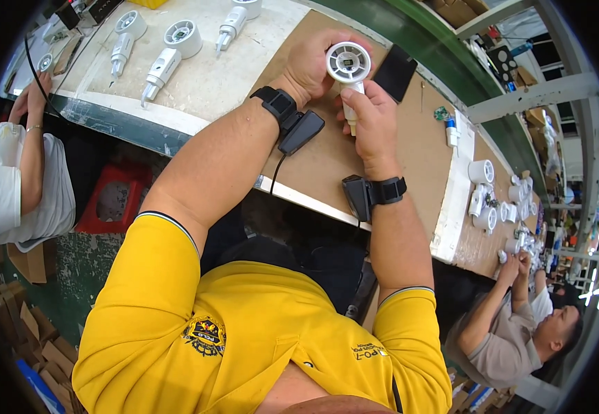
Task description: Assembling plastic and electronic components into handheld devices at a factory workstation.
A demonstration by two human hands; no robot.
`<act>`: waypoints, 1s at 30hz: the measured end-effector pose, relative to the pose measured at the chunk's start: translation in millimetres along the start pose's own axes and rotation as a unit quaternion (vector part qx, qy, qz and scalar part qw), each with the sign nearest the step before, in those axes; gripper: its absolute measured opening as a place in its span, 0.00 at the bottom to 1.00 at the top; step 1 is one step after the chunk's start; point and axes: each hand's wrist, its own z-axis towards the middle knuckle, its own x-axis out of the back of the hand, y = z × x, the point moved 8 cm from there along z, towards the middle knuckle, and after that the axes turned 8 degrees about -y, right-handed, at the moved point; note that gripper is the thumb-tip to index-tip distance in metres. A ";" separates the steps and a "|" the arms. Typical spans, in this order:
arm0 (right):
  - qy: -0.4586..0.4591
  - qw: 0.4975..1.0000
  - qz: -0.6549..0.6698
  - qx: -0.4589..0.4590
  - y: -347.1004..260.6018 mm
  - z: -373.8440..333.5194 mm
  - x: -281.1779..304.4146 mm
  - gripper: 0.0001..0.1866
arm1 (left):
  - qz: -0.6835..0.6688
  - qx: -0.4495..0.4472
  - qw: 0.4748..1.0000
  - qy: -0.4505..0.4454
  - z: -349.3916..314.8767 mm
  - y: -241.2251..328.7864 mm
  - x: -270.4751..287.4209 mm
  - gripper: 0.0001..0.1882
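I hold a white handheld device (339, 82) with a round, spoked head and a narrow handle. A small dark part shows at the middle of the spokes. My left hand (308, 63) curls round the head's left and back side, its fingertips partly hidden. Lower down, my right hand (371, 123) wraps the handle with its thumb along the front. Both hands are above a brown board (306, 162) on the bench. A flat black rectangular object (395, 73) lies just right of them. Farther right are a small green circuit board (441, 113) and a blue-and-white cylindrical piece (451, 132).
Several similar white devices (165, 63) lie on the pale bench at left. More white round parts (482, 172) crowd the bench at right, where a co-worker (499, 331) handles pieces. Another person (20, 176) works at far left, near a red stool (121, 200).
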 end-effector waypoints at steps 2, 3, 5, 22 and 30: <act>0.001 1.000 0.004 0.006 1.4 -0.4 0.5 0.11 | 0.004 0.003 1.000 0.001 -1.3 1.2 -3.3 0.21; 0.001 1.000 0.007 0.011 1.9 -0.7 0.7 0.11 | 0.008 0.004 1.000 0.002 -2.6 1.6 -4.9 0.21; -0.001 1.000 0.011 0.018 0.7 0.1 -0.2 0.11 | 0.013 0.005 1.000 0.003 -3.6 3.3 -5.5 0.21; -0.007 1.000 0.027 0.010 0.6 0.1 -1.4 0.11 | -0.024 0.020 0.999 0.022 -3.2 0.3 -2.4 0.20; -0.012 0.999 0.026 0.015 0.8 0.6 -1.6 0.11 | -0.007 0.013 1.000 0.017 -3.3 1.6 -2.1 0.20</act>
